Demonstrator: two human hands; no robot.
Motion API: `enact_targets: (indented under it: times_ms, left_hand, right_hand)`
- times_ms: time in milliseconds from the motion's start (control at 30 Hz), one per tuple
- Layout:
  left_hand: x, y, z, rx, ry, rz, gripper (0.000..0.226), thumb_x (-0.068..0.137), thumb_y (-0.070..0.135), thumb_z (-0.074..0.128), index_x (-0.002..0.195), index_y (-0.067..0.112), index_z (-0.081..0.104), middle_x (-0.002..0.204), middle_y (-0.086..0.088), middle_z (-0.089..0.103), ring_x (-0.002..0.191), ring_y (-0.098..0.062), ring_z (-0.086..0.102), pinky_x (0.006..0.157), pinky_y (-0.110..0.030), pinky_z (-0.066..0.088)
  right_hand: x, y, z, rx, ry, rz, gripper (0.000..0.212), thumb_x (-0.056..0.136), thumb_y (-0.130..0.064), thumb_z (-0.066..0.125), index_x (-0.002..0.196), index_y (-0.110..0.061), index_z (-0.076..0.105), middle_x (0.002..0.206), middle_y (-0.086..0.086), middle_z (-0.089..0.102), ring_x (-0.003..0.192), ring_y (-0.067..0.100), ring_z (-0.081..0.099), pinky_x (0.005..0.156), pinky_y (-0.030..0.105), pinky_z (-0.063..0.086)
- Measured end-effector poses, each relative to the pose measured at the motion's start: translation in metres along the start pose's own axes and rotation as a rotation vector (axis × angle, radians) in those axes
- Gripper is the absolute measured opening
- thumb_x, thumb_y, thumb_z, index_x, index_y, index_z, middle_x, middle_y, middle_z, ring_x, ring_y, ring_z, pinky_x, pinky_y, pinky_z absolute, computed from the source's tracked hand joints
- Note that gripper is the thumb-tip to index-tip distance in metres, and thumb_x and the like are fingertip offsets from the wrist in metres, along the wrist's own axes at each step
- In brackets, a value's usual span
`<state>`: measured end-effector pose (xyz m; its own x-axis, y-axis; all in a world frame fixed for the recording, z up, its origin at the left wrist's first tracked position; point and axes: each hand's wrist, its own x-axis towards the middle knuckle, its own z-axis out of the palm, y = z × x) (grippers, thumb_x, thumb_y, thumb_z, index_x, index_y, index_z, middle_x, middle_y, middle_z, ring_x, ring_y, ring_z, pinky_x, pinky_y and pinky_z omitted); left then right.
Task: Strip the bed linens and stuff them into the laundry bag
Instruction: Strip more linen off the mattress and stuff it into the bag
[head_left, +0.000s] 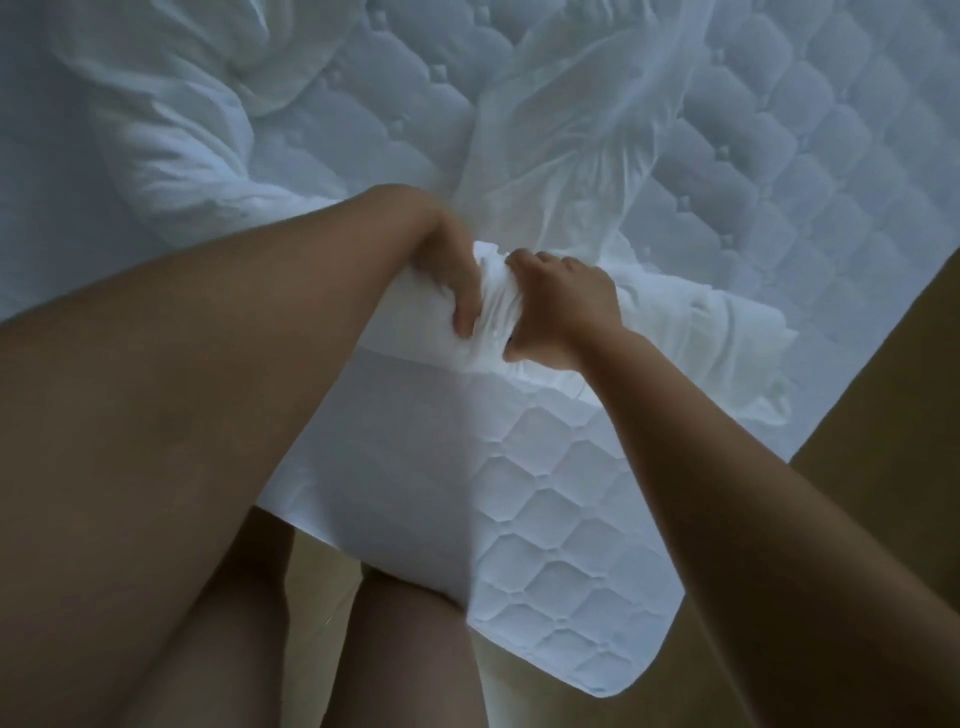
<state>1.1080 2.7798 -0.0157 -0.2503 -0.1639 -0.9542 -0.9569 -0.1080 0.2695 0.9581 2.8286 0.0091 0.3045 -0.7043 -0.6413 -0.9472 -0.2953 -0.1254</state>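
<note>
A white fitted sheet (561, 171) lies rumpled over the quilted mattress (561, 525), bunched at the near corner. My left hand (452, 270) grips a gathered fold of the sheet at that corner, fingers curled into the cloth. Right beside it, my right hand (561, 306) clutches the same bunch from the other side. Part of the sheet is peeled back, so the quilted mattress top (810, 171) shows at the right. No laundry bag is in view.
A crumpled white duvet or pillow (171, 135) lies on the bed at the upper left. My bare legs (405, 660) stand against the mattress corner. Tan floor (883, 395) shows to the right of the bed.
</note>
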Motion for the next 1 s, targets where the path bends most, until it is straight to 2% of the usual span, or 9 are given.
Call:
enact_targets:
  times_ms: [100,167,333,433,567,633,733,833,1000]
  left_hand:
    - [-0.015,-0.017,0.041,-0.201,-0.267,-0.110,0.044,0.070,0.023,0.080,0.109,0.006,0.068,0.102,-0.017,0.072,0.084,-0.030,0.068,0.071,-0.032,0.056]
    - [-0.021,-0.030,0.072,-0.240,-0.258,-0.075,0.048,0.064,0.025,0.083,0.108,0.011,0.069,0.100,-0.014,0.072,0.082,-0.028,0.069,0.071,-0.034,0.058]
    - [-0.056,-0.040,0.101,0.181,0.610,0.101,0.081,0.063,0.067,0.066,0.129,0.023,0.050,0.127,-0.003,0.053,0.119,-0.026,0.047,0.099,-0.040,0.038]
    - [-0.070,-0.025,0.134,0.362,0.641,0.050,0.105,0.072,0.069,0.052,0.150,0.013,0.010,0.153,-0.011,0.017,0.141,-0.030,0.014,0.113,-0.054,0.011]
    - [-0.051,-0.028,0.145,0.437,0.621,-0.031,0.121,0.068,0.066,0.067,0.151,0.011,-0.002,0.154,-0.012,0.017,0.140,-0.031,0.020,0.112,-0.054,0.014]
    - [-0.045,-0.028,0.125,0.388,0.624,-0.018,0.115,0.061,0.067,0.071,0.149,0.018,0.016,0.144,-0.006,0.039,0.130,-0.028,0.039,0.106,-0.047,0.028]
    - [-0.042,-0.029,0.074,0.194,0.494,0.067,0.092,0.045,0.066,0.079,0.124,0.030,0.051,0.117,0.004,0.062,0.103,-0.023,0.060,0.083,-0.034,0.041]
    - [-0.046,-0.033,0.035,0.060,0.372,0.104,0.082,0.045,0.064,0.081,0.117,0.031,0.059,0.109,0.004,0.066,0.089,-0.021,0.059,0.074,-0.029,0.044]
    - [-0.055,-0.031,0.051,0.076,0.901,-0.056,0.091,0.066,0.068,0.043,0.140,0.016,0.040,0.142,-0.013,0.042,0.131,-0.032,0.037,0.105,-0.046,0.028]
  right_hand:
    - [-0.016,-0.019,0.010,0.031,-0.235,-0.070,0.073,0.057,-0.039,0.082,0.121,-0.027,0.048,0.095,-0.006,0.056,0.093,0.021,0.057,0.070,0.028,0.036]
    - [-0.020,-0.034,0.024,0.009,-0.356,-0.131,0.081,0.056,-0.040,0.083,0.127,-0.028,0.047,0.098,-0.005,0.058,0.099,0.021,0.059,0.072,0.027,0.038]
    - [-0.003,-0.033,0.002,0.191,-0.530,-0.076,0.081,0.056,-0.033,0.088,0.128,-0.024,0.052,0.100,-0.006,0.060,0.082,0.015,0.058,0.058,0.021,0.043]
    - [0.010,-0.028,-0.007,0.245,-0.558,-0.057,0.077,0.053,-0.029,0.090,0.122,-0.027,0.056,0.093,-0.008,0.060,0.076,0.010,0.059,0.050,0.022,0.044]
    - [-0.006,-0.038,0.006,0.090,-0.278,-0.078,0.092,0.059,-0.040,0.084,0.139,-0.030,0.040,0.134,0.001,0.048,0.120,0.027,0.046,0.094,0.040,0.042]
    - [-0.043,-0.046,0.030,0.061,0.082,-0.100,0.085,0.069,-0.030,0.072,0.144,-0.023,0.033,0.144,0.008,0.038,0.132,0.032,0.032,0.107,0.047,0.024]
    - [-0.092,-0.048,0.074,-0.025,0.410,-0.203,0.106,0.048,-0.023,0.078,0.144,-0.017,0.033,0.148,0.019,0.033,0.137,0.036,0.022,0.109,0.056,0.009]
    - [-0.070,-0.029,0.086,-0.161,0.475,-0.249,0.124,0.037,-0.023,0.087,0.145,-0.027,0.025,0.150,0.016,0.020,0.138,0.037,0.017,0.107,0.059,0.007]
    - [0.004,-0.010,0.023,-0.083,0.332,-0.195,0.118,0.049,-0.047,0.085,0.148,-0.031,0.023,0.148,0.011,0.033,0.136,0.036,0.029,0.107,0.055,0.020]
